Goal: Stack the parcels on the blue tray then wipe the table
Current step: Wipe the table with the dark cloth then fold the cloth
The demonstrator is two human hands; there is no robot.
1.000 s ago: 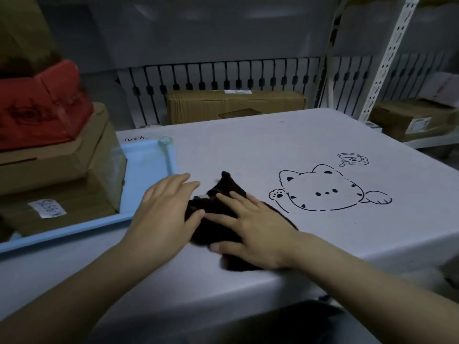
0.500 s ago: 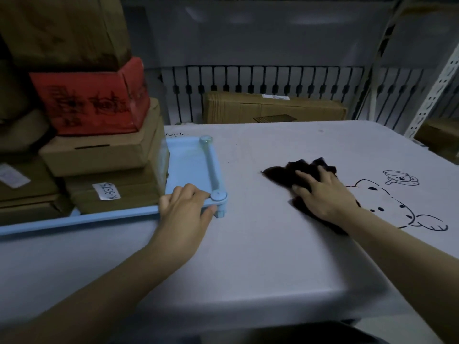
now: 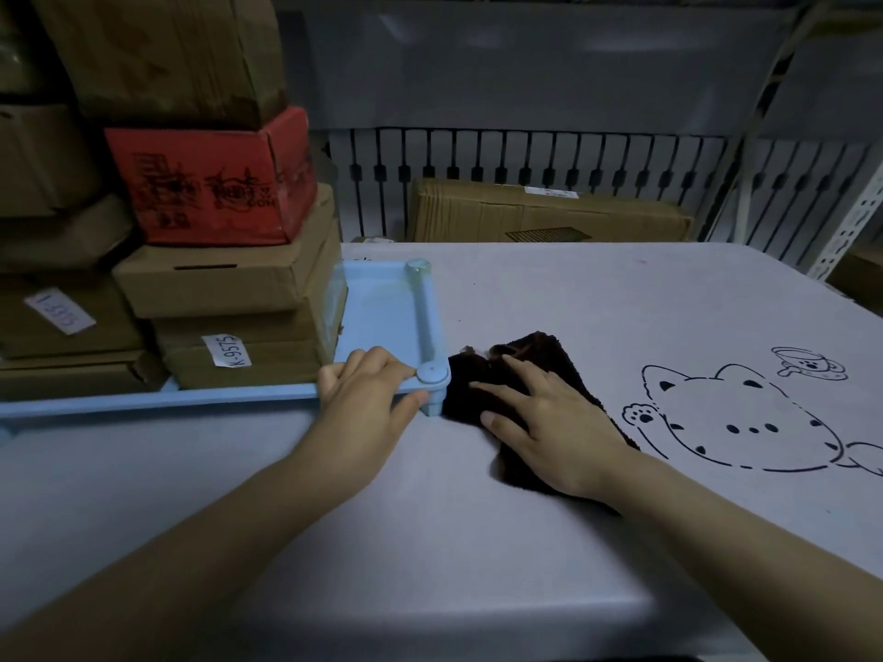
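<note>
- On the left of the pale grey table (image 3: pixel 430 542), the shallow blue plastic tray (image 3: pixel 382 303) already carries the parcels: brown cardboard boxes (image 3: pixel 229 289) in tiers, a red printed carton (image 3: pixel 210 183) above them and a larger brown box on top. The stacking step therefore appears complete.
- Wiping appears to be under way. The dark brown fleecy cloth (image 3: pixel 535 370) lies flat on the table, its near-left edge touching the tray's front right corner post.
- Right hand (image 3: pixel 549 422): fingers straight and slightly spread, palm pressing the cloth down onto the table.
- Left hand (image 3: pixel 363 398): fingers curled over the tray's front rim beside the corner post, thumb against the outer face, apparently steadying the tray.
- Orientation: the cloth's long axis runs diagonally, from the far edge near the tray's right rail toward the near right, under the wrist. The tray's long axis runs left to right along the table's near edge.
- Remaining, by judgement: most of the table, including the area around the black cat line drawing (image 3: pixel 736 422), presumably needs passes; no dirt is discernible in this dim light.
</note>
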